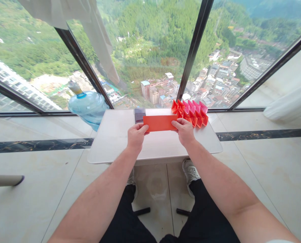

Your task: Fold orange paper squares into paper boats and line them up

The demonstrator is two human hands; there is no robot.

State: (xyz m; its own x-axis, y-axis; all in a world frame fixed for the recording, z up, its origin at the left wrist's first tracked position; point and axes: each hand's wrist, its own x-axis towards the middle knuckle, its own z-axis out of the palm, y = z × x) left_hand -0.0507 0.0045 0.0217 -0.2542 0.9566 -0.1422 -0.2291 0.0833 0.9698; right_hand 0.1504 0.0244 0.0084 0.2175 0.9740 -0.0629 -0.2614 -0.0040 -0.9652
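An orange-red strip of paper is stretched level between my two hands above a small white table. My left hand pinches its left end, thumb on top. At the right end my right hand grips it the same way. Just behind the right hand stand rows of folded paper pieces, some pink and others orange-red. A small grey box or pack lies at the back of the table, partly covered by the strip. My fingertips under the paper are hidden.
The white table stands against tall windows with dark frames. A big blue water bottle is at its left. A pale curtain hangs at the upper left. On the tiled floor, a beige tube reaches in from the left.
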